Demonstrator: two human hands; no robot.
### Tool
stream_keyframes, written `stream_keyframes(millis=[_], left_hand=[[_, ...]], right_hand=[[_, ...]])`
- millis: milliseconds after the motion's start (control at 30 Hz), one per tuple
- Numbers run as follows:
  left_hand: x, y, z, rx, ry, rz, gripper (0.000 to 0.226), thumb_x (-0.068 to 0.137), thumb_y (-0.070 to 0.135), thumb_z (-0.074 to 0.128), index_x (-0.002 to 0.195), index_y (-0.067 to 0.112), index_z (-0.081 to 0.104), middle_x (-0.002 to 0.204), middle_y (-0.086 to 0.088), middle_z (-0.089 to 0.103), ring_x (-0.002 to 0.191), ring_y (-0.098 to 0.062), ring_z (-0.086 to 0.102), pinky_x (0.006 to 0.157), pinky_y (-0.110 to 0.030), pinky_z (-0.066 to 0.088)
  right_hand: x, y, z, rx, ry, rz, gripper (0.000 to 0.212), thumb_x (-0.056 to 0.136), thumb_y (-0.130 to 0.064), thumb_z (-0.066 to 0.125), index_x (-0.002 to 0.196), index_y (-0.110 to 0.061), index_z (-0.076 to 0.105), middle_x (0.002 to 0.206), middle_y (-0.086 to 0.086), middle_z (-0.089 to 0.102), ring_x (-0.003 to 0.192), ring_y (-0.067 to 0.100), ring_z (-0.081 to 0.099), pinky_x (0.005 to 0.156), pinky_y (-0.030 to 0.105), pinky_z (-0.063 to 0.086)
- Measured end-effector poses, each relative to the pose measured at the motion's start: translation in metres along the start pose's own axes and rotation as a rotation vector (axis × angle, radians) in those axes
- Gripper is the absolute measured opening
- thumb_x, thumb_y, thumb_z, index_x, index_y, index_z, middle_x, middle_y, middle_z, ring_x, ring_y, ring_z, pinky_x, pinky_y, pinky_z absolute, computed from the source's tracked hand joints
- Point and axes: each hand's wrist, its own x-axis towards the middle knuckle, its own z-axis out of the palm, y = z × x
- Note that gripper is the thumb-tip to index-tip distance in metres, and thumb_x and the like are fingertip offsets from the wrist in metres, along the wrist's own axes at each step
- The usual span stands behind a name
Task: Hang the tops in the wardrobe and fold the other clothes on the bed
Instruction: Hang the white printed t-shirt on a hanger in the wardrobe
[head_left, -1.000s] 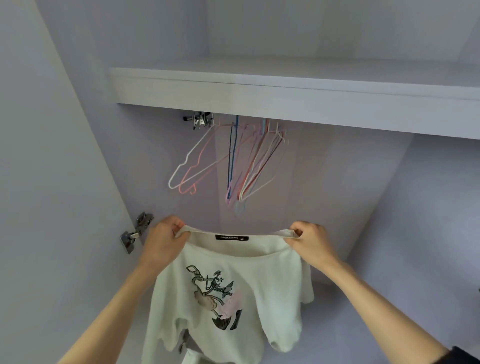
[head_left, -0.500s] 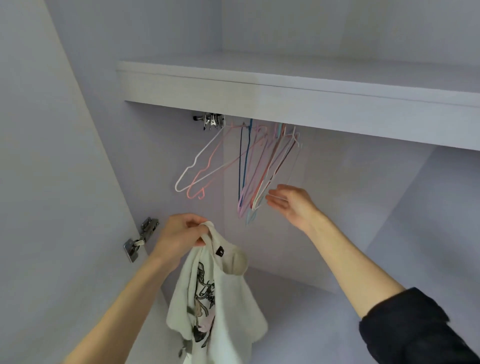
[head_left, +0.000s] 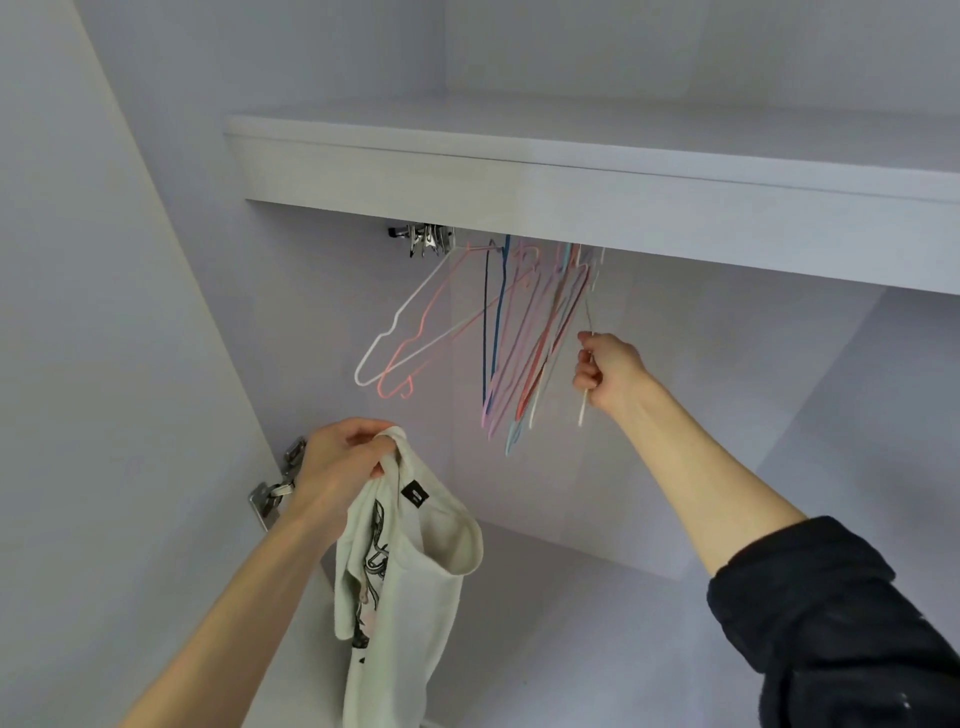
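Observation:
My left hand (head_left: 343, 462) grips a white T-shirt (head_left: 400, 587) by one end of its neckline; the shirt hangs down limp, its black printed graphic folded inward. My right hand (head_left: 605, 371) is closed around a thin white wire hanger (head_left: 586, 322), the rightmost of a bunch of coloured wire hangers (head_left: 519, 343) hanging from a rail under the wardrobe shelf (head_left: 519, 192). A white and a pink hanger (head_left: 410, 338) swing out to the left of the bunch.
The wardrobe's left side panel (head_left: 130, 364) carries a metal door hinge (head_left: 275, 488) just behind my left wrist. A metal rail bracket (head_left: 423, 241) sits under the shelf. The back wall (head_left: 675, 415) and right wall enclose the hanging space.
My right hand let go of the shirt's neckline, rose to the hangers and closed on the rightmost white one. The shirt now dangles from my left hand alone.

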Motion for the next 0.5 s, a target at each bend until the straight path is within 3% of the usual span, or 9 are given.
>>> stream_keyframes(millis=[100,167,233,333,500], left_hand=[[-0.002,-0.002,0.002,-0.019,0.001,0.007,0.020,0.082,-0.006,0.057,0.083,0.011,0.068,0.074,-0.007,0.065,0.071,-0.017,0.059,0.069,-0.026,0.048],[-0.006,-0.002,0.005,-0.005,-0.030,0.011,0.023,0.083,-0.007,0.056,0.082,0.012,0.067,0.076,-0.008,0.065,0.071,-0.017,0.059,0.068,-0.026,0.048],[-0.012,-0.003,0.008,-0.005,-0.062,0.009,0.024,0.083,-0.009,0.055,0.082,0.012,0.067,0.074,-0.006,0.065,0.069,-0.016,0.060,0.065,-0.024,0.049],[-0.020,-0.011,0.016,-0.024,-0.115,-0.026,0.022,0.086,-0.005,0.054,0.086,0.014,0.064,0.073,-0.003,0.065,0.066,-0.013,0.063,0.062,-0.025,0.052],[-0.028,-0.027,0.034,-0.113,-0.210,-0.168,0.018,0.090,-0.001,0.052,0.090,0.015,0.058,0.069,-0.004,0.066,0.067,-0.016,0.064,0.064,-0.031,0.056]], right_hand=[[-0.005,-0.005,-0.007,-0.053,0.043,-0.127,0.021,0.095,-0.003,0.036,0.085,-0.010,0.053,0.065,0.002,0.035,0.035,0.007,0.021,0.032,0.014,0.012],[-0.009,-0.005,-0.016,-0.103,0.074,-0.196,0.012,0.095,-0.009,0.043,0.092,-0.009,0.054,0.069,0.002,0.041,0.041,0.009,0.022,0.033,0.014,0.014],[-0.010,-0.002,-0.028,-0.179,0.107,-0.230,0.016,0.095,-0.019,0.051,0.082,-0.010,0.052,0.069,0.002,0.043,0.043,0.010,0.025,0.032,0.013,0.016],[-0.011,0.014,-0.056,-0.308,0.173,-0.167,0.031,0.091,-0.031,0.058,0.070,-0.013,0.045,0.064,0.002,0.040,0.047,0.012,0.027,0.029,0.012,0.019],[-0.025,0.060,-0.118,-0.305,0.223,-0.042,0.034,0.088,-0.036,0.063,0.070,-0.017,0.042,0.057,0.000,0.032,0.040,0.010,0.022,0.033,0.014,0.017]])
